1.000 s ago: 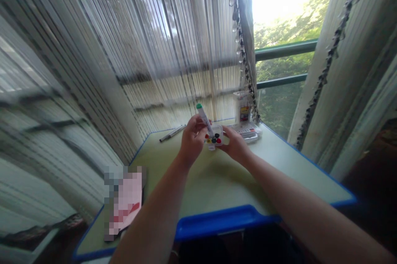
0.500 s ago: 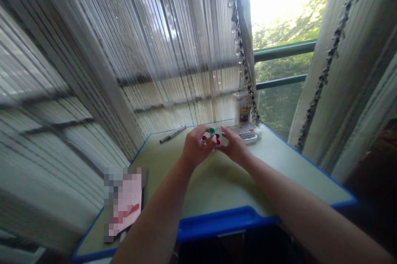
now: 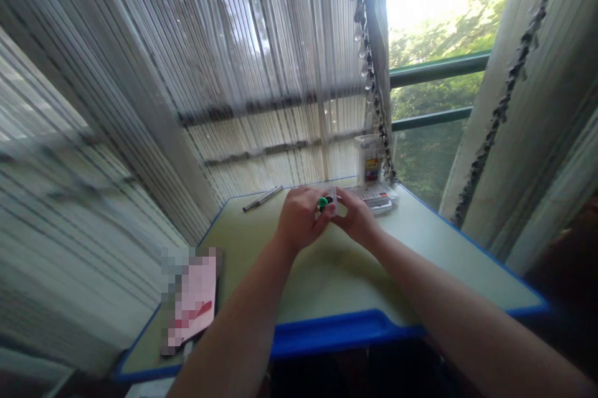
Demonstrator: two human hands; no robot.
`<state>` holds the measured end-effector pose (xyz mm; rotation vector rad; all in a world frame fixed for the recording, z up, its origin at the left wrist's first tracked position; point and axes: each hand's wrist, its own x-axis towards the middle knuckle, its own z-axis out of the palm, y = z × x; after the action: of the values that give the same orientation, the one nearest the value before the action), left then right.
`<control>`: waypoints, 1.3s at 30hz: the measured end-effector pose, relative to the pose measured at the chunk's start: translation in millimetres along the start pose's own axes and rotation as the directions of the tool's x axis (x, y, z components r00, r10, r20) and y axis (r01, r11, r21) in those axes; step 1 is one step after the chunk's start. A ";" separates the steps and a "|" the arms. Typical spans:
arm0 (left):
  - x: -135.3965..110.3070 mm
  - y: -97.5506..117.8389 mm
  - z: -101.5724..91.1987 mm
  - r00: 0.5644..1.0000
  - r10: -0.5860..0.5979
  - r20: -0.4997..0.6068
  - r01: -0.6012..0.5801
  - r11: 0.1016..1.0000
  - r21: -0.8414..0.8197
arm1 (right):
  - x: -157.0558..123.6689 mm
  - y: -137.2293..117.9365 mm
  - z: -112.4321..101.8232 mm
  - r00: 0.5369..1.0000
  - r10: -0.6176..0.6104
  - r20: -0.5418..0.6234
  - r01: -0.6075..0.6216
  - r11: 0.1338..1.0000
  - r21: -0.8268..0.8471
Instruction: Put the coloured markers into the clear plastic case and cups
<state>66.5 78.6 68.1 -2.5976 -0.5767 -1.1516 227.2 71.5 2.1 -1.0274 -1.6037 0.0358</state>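
Observation:
My left hand is closed around a green-ended marker; its thumb reaches toward my right hand. Fingers of my right hand curl around a small clear plastic case, whose rim faces my left hand. A dark round end shows at the case, beside the green one. Both hands meet just above the far half of the table. My left fingers hide most of what they hold, so I cannot tell how far the marker is inside the case.
The pale table has a blue edge. Two slim pens lie at the far left. Clear packaging and an upright clear box stand behind my right hand. A pink, blurred-out item lies near left. String curtains hang behind.
My left hand has turned and closed in toward the case. The red ends seen before are now hidden, and the green end sits closer to the case. The view has shifted slightly.

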 end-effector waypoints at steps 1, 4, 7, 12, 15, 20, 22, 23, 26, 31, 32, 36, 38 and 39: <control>0.1 0.4 -1.3 1.000 0.015 0.020 -0.015 1.000 -0.009 | -0.1 -0.3 -0.1 1.000 0.003 -0.001 -0.003 1.000 -0.004; 0.1 0.5 -2.4 0.999 0.029 0.030 -0.029 1.000 0.011 | -0.3 -1.4 -0.7 1.000 0.006 -0.006 -0.006 1.000 -0.007; -0.4 -0.3 0.6 0.999 0.003 -0.035 -0.001 0.998 0.059 | -0.5 -2.6 -1.2 1.000 0.017 -0.007 -0.017 1.000 0.000; -1.3 -1.9 4.9 0.992 -0.022 -0.122 0.038 0.990 0.135 | -0.3 -2.2 -0.7 0.999 0.041 -0.016 -0.040 0.998 0.037; -1.4 -2.4 5.3 0.992 -0.026 -0.120 0.050 0.978 0.203 | -0.3 -0.8 0.1 0.999 0.045 -0.015 -0.045 0.999 0.028; -2.4 -3.1 5.6 0.996 -0.045 -0.076 0.061 0.972 0.227 | -0.3 0.6 0.6 0.999 0.035 -0.022 -0.035 0.999 0.024; -2.8 -3.8 5.9 0.997 -0.050 -0.060 0.062 0.971 0.231 | -0.2 0.9 0.8 0.999 0.036 -0.021 -0.036 0.999 0.033; -3.0 -4.1 6.0 0.997 -0.052 -0.058 0.064 0.971 0.231 | -0.1 1.2 1.0 0.999 0.038 -0.022 -0.037 0.999 0.038; -3.2 -4.6 6.5 0.997 -0.059 -0.057 0.070 0.971 0.230 | -0.2 2.5 1.6 0.999 0.045 -0.020 -0.043 0.997 0.061; -3.4 -3.0 7.4 0.992 -0.075 -0.103 0.097 0.970 0.223 | -0.3 4.0 2.0 0.999 0.050 -0.019 -0.048 0.996 0.076; -3.7 -3.2 7.5 0.988 -0.079 -0.133 0.105 0.973 0.207 | -0.4 3.9 2.1 0.998 0.055 -0.020 -0.054 0.996 0.076; -6.8 -15.7 9.1 0.924 -0.158 -0.349 0.210 0.971 0.116 | -0.8 2.8 3.0 0.993 0.111 -0.025 -0.109 0.990 0.087; -11.1 -31.3 11.5 0.854 -0.250 -0.456 0.324 0.942 0.090 | -1.2 3.1 3.8 0.991 0.130 -0.029 -0.127 0.988 0.091; -14.5 -41.0 13.2 0.825 -0.311 -0.472 0.398 0.913 0.093 | -1.4 3.5 4.1 0.991 0.132 -0.028 -0.129 0.987 0.098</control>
<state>48.0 116.3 50.9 -2.0078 -1.0307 -1.6564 225.8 74.8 -2.2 -1.0513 -1.4875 0.1811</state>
